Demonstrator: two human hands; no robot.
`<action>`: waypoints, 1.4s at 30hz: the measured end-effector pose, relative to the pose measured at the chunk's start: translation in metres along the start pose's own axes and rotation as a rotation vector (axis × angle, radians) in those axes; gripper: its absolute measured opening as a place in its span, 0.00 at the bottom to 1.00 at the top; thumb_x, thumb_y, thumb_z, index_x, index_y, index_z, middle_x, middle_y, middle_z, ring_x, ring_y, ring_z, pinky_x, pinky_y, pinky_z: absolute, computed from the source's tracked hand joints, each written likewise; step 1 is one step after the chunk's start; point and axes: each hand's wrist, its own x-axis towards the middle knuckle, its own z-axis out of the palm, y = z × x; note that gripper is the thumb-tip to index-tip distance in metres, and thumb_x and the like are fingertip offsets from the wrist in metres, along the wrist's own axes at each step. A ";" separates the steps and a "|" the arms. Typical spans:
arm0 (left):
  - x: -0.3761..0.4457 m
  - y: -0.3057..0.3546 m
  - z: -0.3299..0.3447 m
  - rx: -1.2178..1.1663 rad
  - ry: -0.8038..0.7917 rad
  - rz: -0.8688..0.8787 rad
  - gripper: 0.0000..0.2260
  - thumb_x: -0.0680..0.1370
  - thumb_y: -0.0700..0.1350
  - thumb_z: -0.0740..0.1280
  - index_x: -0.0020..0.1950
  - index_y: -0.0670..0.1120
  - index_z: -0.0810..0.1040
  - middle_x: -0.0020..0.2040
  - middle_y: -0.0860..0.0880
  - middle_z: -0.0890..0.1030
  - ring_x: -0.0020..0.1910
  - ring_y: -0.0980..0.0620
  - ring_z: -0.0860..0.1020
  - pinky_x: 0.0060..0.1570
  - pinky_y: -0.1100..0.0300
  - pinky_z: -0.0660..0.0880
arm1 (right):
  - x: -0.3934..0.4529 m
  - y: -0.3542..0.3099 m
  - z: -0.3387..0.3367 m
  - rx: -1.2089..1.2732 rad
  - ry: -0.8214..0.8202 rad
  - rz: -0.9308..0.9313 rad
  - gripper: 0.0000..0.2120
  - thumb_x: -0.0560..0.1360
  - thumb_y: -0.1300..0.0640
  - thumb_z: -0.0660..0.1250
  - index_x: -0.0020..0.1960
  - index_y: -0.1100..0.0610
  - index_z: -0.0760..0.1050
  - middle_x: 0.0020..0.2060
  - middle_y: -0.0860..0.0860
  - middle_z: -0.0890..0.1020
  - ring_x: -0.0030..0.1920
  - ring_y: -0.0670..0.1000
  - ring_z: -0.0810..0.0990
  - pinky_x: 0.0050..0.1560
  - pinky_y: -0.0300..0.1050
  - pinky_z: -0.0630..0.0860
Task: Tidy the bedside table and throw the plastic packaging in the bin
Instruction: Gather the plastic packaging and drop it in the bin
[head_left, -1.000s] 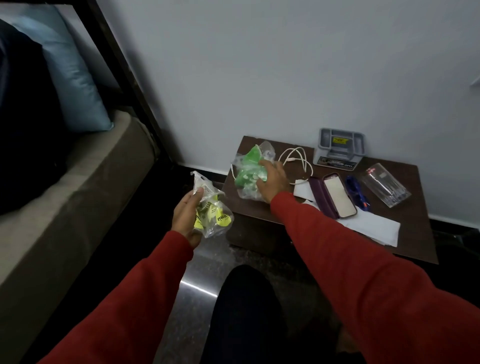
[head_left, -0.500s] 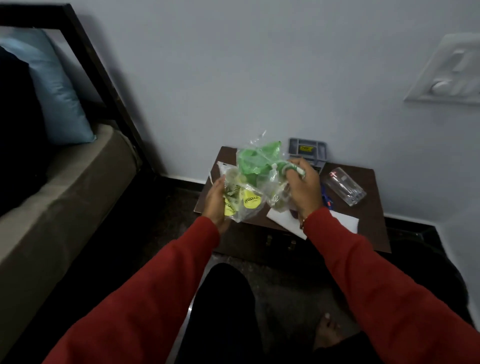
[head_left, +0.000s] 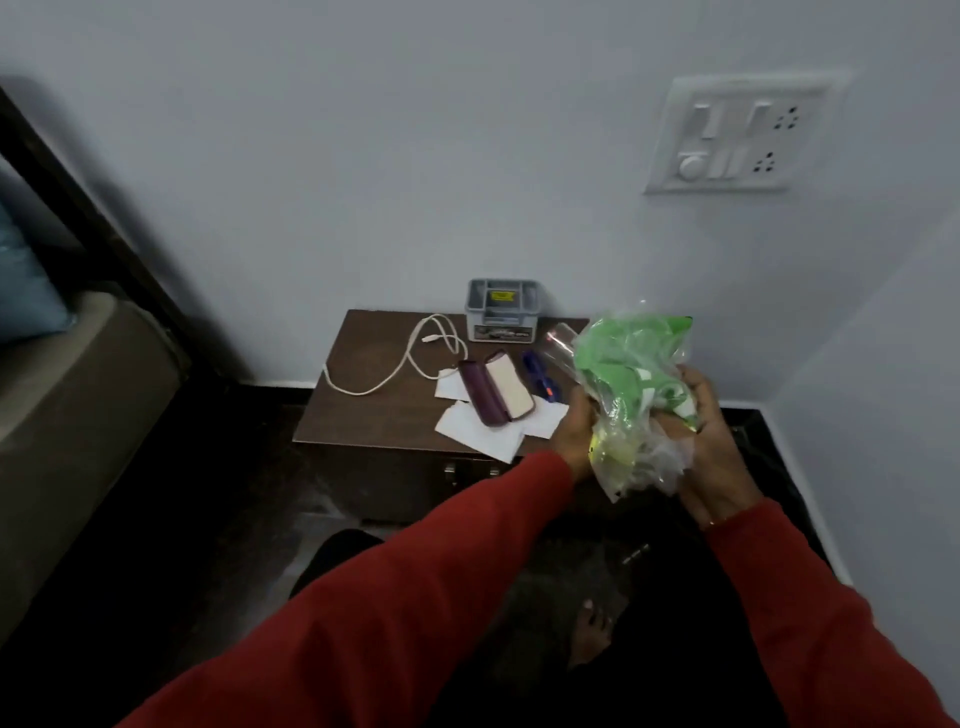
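Both hands squeeze a bundle of plastic packaging (head_left: 631, 384), clear film with green print above and yellow print below, held over the right end of the brown bedside table (head_left: 374, 410). My left hand (head_left: 574, 436) grips its lower left side. My right hand (head_left: 709, 441) wraps its right side. On the table lie a white cable (head_left: 410, 358), an open purple glasses case (head_left: 496, 395) on white papers (head_left: 480, 436), a blue pen (head_left: 537, 379) and a clear plastic case (head_left: 558, 345), partly hidden by the bundle.
A grey organiser box (head_left: 501, 309) stands at the table's back edge against the wall. A switch panel (head_left: 732, 137) is on the wall above right. The bed (head_left: 67, 395) and its dark frame are at the left. A bare foot (head_left: 589, 631) rests on the dark floor.
My hands brought the yellow-printed and green-printed wrappers together into one bundle and carried it right, off the table's middle. The view swung left to right.
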 end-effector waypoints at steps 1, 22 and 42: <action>0.011 -0.010 0.010 0.021 0.054 -0.041 0.19 0.82 0.56 0.58 0.47 0.45 0.81 0.39 0.46 0.83 0.40 0.51 0.82 0.45 0.60 0.80 | 0.002 -0.002 -0.015 -0.030 0.047 -0.019 0.20 0.73 0.67 0.68 0.61 0.51 0.71 0.49 0.51 0.84 0.47 0.50 0.83 0.44 0.46 0.82; 0.193 -0.199 0.109 0.337 0.081 -0.332 0.11 0.79 0.42 0.66 0.36 0.45 0.79 0.36 0.44 0.78 0.35 0.46 0.76 0.37 0.55 0.73 | 0.078 0.131 -0.271 -0.422 1.001 0.015 0.17 0.78 0.63 0.60 0.65 0.54 0.71 0.59 0.54 0.79 0.56 0.54 0.79 0.52 0.37 0.73; 0.307 -0.294 0.068 1.007 -0.132 -0.344 0.33 0.81 0.34 0.63 0.83 0.49 0.54 0.84 0.44 0.40 0.82 0.41 0.50 0.78 0.48 0.61 | 0.138 0.295 -0.343 -0.752 0.512 0.650 0.30 0.76 0.47 0.64 0.75 0.48 0.59 0.72 0.65 0.58 0.68 0.67 0.69 0.68 0.52 0.69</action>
